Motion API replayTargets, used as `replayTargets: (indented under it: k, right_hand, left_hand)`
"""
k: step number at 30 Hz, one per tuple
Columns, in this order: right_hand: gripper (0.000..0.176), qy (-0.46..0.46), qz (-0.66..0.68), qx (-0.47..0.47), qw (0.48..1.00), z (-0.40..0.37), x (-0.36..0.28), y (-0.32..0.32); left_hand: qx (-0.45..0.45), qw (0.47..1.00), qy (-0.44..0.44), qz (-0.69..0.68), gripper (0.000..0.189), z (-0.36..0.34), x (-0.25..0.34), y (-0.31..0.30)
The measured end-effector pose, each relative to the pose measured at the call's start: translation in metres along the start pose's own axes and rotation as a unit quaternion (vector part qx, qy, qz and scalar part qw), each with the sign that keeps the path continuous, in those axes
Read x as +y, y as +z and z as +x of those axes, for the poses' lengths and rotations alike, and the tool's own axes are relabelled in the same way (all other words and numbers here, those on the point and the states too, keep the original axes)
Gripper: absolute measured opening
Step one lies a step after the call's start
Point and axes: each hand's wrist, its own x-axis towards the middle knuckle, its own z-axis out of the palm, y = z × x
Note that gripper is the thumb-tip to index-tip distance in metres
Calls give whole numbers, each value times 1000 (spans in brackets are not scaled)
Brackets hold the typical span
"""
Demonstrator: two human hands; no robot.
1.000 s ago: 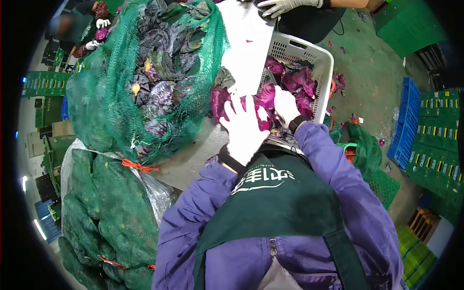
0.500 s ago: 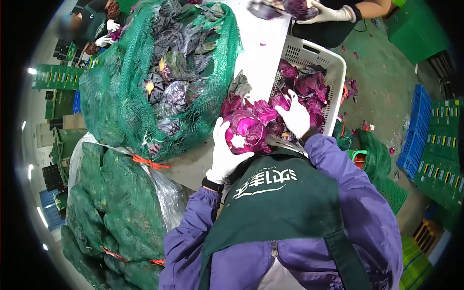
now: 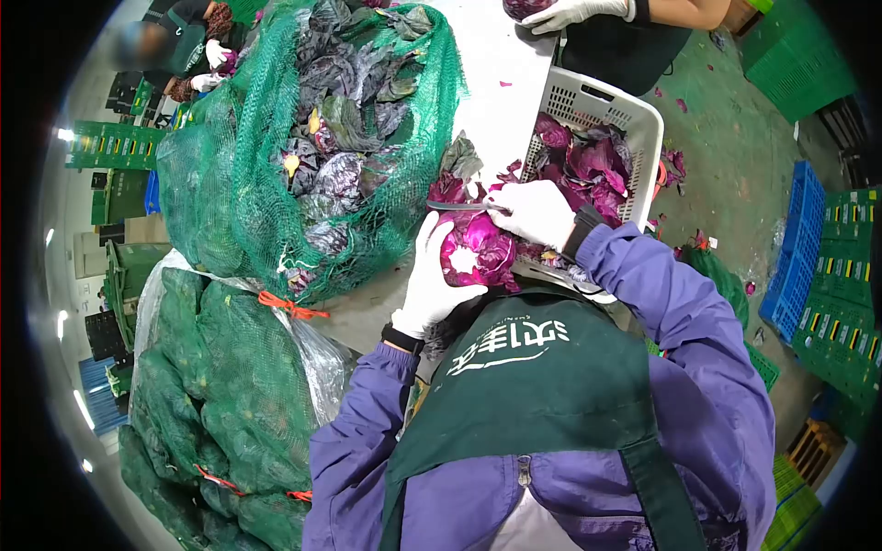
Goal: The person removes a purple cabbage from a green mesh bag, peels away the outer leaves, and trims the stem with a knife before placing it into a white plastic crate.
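My left hand [image 3: 433, 280], in a white glove, holds a red cabbage [image 3: 480, 252] from its left and lower side, the pale cut stem facing up. My right hand [image 3: 536, 213], also gloved, is closed on a knife [image 3: 461, 207], whose blade points left across the cabbage's far side. Loose purple leaves lie just beyond the cabbage. To the right, a white crate [image 3: 647, 138] holds many purple leaves. On the left, an open green net bag [image 3: 254, 156] contains dark cabbages and outer leaves.
Beyond the cabbage is the white table [image 3: 491, 87]. A co-worker's gloved hand [image 3: 574, 13] holds a cabbage at the top; another person works at upper left. Filled net bags [image 3: 243, 367] are stacked at lower left. A blue pallet [image 3: 792, 248] stands at right.
My right hand has moved left from the crate's leaves to the cabbage, and a knife now shows in it. The leaf held beside the cabbage is away from it. The co-worker's hand has shifted left.
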Motion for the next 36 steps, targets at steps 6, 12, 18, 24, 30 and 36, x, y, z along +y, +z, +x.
replayTargets:
  k: [6,12,18,24,30,36]
  right_hand:
    - [27,165,54,58,983,12,46,25]
    - [28,346,131,93,924,-24,61,5]
    - [38,65,349,-30,934,-41,-17,1]
    - [33,72,350,-53,932,-42,-19,-8]
    - [20,99,366,-100,920,-82,10,-4]
    - [25,283,360,140,878,-136,80,32]
  left_hand:
    - [-16,1000,12,-1,111,-1,0,-3]
    - [34,999,4,-16,114,-27,-19,6]
    - [30,996,-36,-77,128,-6,-22,-5]
    - [7,984,-66,-163,128,1,-34,-11]
    - [-4,987,-53,-152,123,1,-33,-14]
    - [14,992,-61,-106,114,0,-20,-12]
